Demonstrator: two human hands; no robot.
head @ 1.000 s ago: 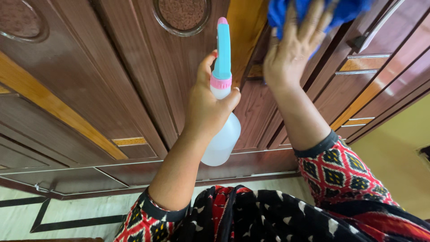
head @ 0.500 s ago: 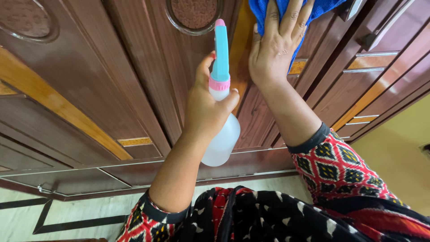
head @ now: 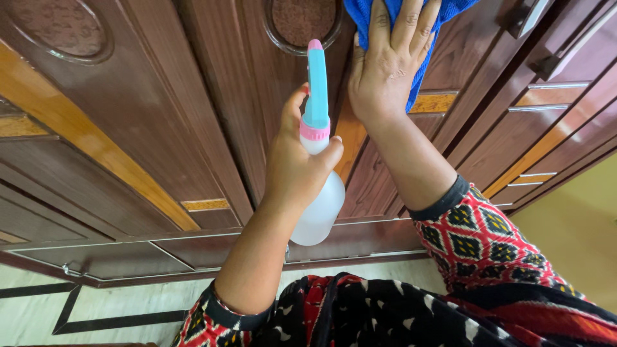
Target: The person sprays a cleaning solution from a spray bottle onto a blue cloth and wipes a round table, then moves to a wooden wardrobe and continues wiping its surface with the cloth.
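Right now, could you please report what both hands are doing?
Left hand grips spray bottle. Right hand flat on blue cloth, pressed to wooden door. Nothing between.

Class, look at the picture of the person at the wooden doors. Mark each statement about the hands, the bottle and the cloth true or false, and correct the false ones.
1. The left hand holds a spray bottle. True.
2. The bottle's spray head is green. False: it is light blue with a pink collar.
3. The right hand presses a blue cloth flat against the door. True.
4. The cloth lies on the floor. False: it is up on the door under the right hand.
5. The sleeves are plain white. False: they are red with a black patterned print.
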